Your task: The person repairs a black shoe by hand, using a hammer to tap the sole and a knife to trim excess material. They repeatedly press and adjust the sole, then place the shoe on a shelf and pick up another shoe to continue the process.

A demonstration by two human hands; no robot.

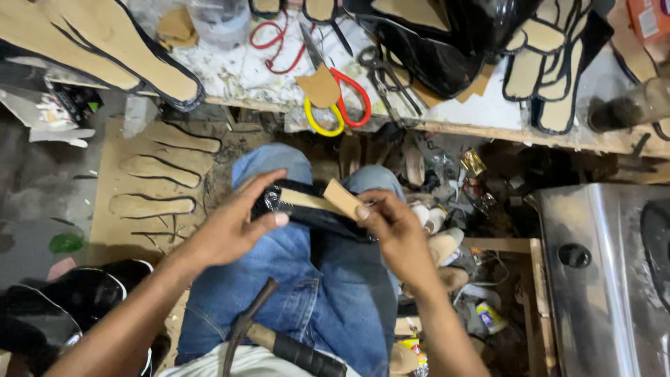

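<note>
The black strap piece, glossy and edged around a tan lining, is lying across the person's knees just above the blue jeans, held between both hands. The left hand is pressing on its left end, thumb along the near edge and fingers stretched over the top, so it is gripping the piece flat rather than curling around it. The right hand is pinching a small tan card strip between thumb and fingertips, and that strip is touching the right end of the black piece; something thin and metallic seems to be sitting in the same fingers, but it is too small to make out.

Nearer the camera, a hammer with a dark wrapped handle is resting across the lap. Just beyond the right knee, a cluttered wooden box is holding small tubes and scraps, and a shiny metal surface is standing to its right. On the floor to the left, a sheet of brown board is showing sole-shaped cut-outs.

Farther off, the workbench is running across the top. Scissors with one yellow and one red loop are lying on it beside dark pliers, with tan insoles edged in black at the far left and more black leather pieces at the right.
</note>
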